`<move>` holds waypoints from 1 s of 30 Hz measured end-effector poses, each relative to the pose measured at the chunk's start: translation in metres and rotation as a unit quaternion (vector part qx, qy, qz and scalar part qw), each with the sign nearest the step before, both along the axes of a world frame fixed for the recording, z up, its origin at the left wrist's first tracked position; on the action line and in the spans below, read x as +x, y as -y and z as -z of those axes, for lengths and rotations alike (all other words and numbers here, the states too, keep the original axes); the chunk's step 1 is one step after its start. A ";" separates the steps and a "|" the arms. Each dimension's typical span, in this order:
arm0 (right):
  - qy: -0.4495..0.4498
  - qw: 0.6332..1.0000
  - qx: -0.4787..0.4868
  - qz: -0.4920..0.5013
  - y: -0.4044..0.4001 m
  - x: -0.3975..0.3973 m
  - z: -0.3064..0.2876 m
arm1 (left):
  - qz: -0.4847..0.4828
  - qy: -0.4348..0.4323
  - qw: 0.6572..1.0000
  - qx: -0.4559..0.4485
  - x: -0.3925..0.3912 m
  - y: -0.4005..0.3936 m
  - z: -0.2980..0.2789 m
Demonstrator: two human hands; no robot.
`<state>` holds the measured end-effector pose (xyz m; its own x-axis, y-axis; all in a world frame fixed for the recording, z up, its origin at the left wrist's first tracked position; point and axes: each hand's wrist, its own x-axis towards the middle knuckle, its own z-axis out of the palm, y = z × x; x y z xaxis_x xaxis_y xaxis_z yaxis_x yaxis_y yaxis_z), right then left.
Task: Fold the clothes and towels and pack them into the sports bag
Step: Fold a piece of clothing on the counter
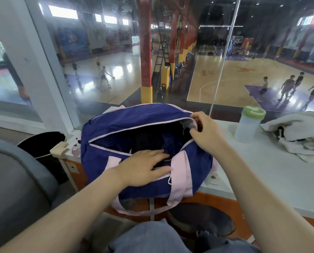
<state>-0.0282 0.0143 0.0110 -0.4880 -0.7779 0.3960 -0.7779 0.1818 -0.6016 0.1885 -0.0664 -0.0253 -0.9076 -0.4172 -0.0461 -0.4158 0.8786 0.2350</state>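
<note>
A dark blue sports bag [116,128] with pink straps and piping lies on the white counter in front of me, its top zip open. Dark clothing [152,139] shows inside the opening. My left hand [143,167] lies flat on the bag's near side, fingers spread and reaching to the edge of the opening. My right hand [205,132] pinches the far right end of the zip edge and lifts it. A crumpled white towel [298,136] with something dark tucked in it lies at the right of the counter.
A translucent shaker bottle [248,125] with a green lid stands between bag and towel. The white counter [262,170] runs along a glass wall overlooking basketball courts. A black bin [41,143] stands at the left, a grey chair [16,179] beside it, and a dark stool [201,220] below the counter.
</note>
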 end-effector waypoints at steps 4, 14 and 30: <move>-0.056 0.996 0.030 0.055 -0.009 -0.006 0.007 | -0.020 0.050 0.994 -0.090 -0.001 -0.022 0.022; -0.123 0.985 0.081 0.089 -0.028 -0.020 -0.009 | -0.020 0.039 0.985 -0.165 -0.028 0.008 0.023; -0.133 0.982 0.082 0.109 -0.044 -0.068 -0.013 | -0.084 -0.005 0.963 -0.258 -0.101 -0.007 0.010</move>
<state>-0.0958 0.0579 0.0239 -0.5460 -0.7304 0.4105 -0.8355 0.4386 -0.3310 0.0879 -0.0594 -0.0355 -0.8250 -0.5230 0.2143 -0.5618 0.8004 -0.2092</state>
